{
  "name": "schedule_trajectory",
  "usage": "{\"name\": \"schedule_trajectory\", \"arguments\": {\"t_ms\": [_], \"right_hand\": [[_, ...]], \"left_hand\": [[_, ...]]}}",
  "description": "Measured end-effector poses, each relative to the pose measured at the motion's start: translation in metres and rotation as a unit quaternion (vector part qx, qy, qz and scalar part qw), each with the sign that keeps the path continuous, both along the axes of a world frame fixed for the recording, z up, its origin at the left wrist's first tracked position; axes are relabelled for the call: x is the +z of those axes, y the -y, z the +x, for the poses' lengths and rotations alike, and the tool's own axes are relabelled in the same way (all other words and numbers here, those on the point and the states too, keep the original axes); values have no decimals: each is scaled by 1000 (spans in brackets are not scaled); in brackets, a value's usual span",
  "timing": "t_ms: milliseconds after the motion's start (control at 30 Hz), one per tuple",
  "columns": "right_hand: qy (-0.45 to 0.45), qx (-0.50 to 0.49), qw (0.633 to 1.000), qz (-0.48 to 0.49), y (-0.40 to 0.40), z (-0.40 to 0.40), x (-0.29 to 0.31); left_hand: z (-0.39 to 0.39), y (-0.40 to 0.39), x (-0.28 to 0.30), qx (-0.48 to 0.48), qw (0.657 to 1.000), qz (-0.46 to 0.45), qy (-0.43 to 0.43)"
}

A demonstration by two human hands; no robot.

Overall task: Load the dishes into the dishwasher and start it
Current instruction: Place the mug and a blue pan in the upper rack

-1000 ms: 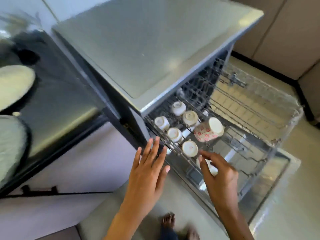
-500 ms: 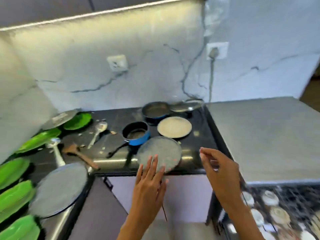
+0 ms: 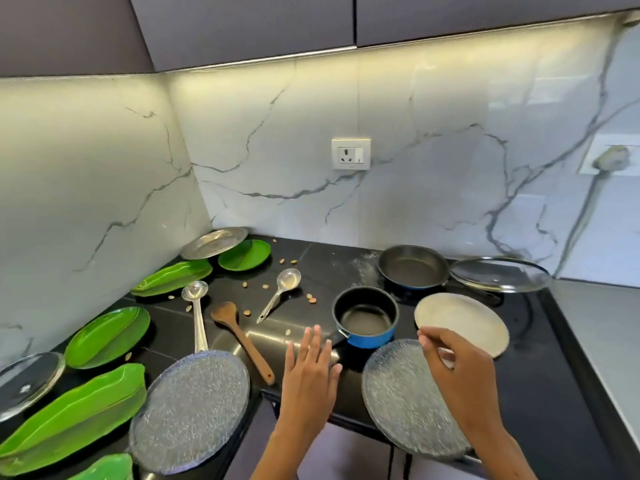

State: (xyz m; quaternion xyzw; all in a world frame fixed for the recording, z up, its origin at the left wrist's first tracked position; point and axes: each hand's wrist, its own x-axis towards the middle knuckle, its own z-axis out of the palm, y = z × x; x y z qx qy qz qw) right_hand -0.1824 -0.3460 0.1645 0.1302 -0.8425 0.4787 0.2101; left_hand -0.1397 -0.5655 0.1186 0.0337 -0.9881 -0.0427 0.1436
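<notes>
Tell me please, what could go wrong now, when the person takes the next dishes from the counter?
1. The glass plate under the right hand juts over the counter edge; a bump might tip it to the floor.
2. The second glass plate also overhangs the edge, so it could slide off.
3. The left hand hovers open near the blue pot; a careless grab of its handle might knock the pot into the white plate.

Black countertop (image 3: 311, 258) glossy, smooth stone look. Around the blue saucepan (image 3: 367, 322) (glossy enamel outside, dark matt nonstick inside): textured grey glass plates (image 3: 190, 410) left and in front, matt cream plate (image 3: 460, 320) right, matt wooden spoon (image 3: 239, 337) and shiny steel ladles (image 3: 197, 313) left, glossy green plastic plates (image 3: 107, 336) far left. Wall (image 3: 433, 150) behind polished marble.
</notes>
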Motion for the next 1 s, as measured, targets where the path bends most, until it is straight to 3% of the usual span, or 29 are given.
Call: {"name": "schedule_trajectory", "arguments": {"t_ms": [133, 300, 500, 767, 1000], "right_hand": [[26, -10, 999, 17, 24, -35, -13], [52, -35, 998, 28, 43, -57, -25], [73, -64, 994, 52, 39, -61, -36], [61, -102, 992, 49, 6, -27, -36], [76, -116, 990, 5, -44, 52, -38]], "left_hand": [[-55, 21, -6, 8, 991, -16, 129], [-86, 36, -27, -13, 972, -64, 227], [-93, 40, -42, -17, 985, 16, 174], [-79, 38, -17, 2, 991, 85, 103], [-20, -21, 38, -92, 969, 228, -24]]}}
